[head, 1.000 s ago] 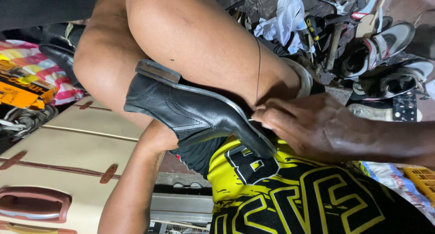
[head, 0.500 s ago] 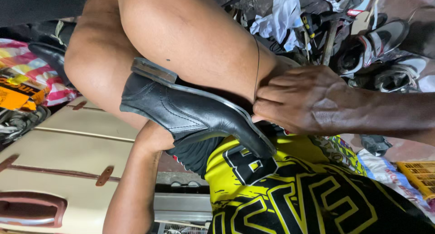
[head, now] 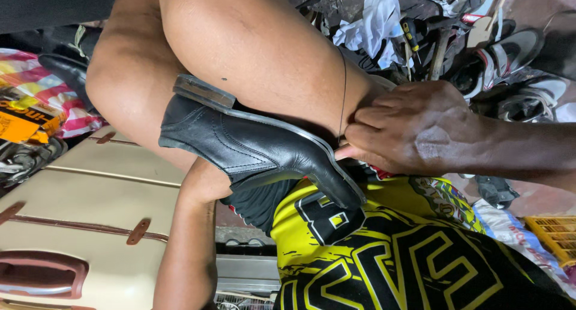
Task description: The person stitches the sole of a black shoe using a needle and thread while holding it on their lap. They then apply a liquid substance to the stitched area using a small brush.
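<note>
Clearly the work in hand is hand-stitching on a black leather shoe, and from the head view it looks to be somewhere in the middle: the shoe lies wedged between the person's bare knees, sole side turned up toward the thigh, heel to the left and toe pointing down to the right over the yellow and black jersey. A thin dark thread runs taut across the thigh and down to the sole edge near the toe, so I judge that at least part of the seam along that edge is sewn, while the thread not yet cut or tied off suggests stitching remains; how much of the welt is finished cannot be told, since the far side of the shoe is hidden. The right hand comes in from the right with its fingers curled tightly together, the thumb and fingertips pinching at the thread or a needle right against the sole edge; the needle itself is too small to make out. The left hand is tucked under the shoe, so whether it grips or only props cannot be told. Around lie a cream suitcase at the left and a heap of worn shoes behind.
</note>
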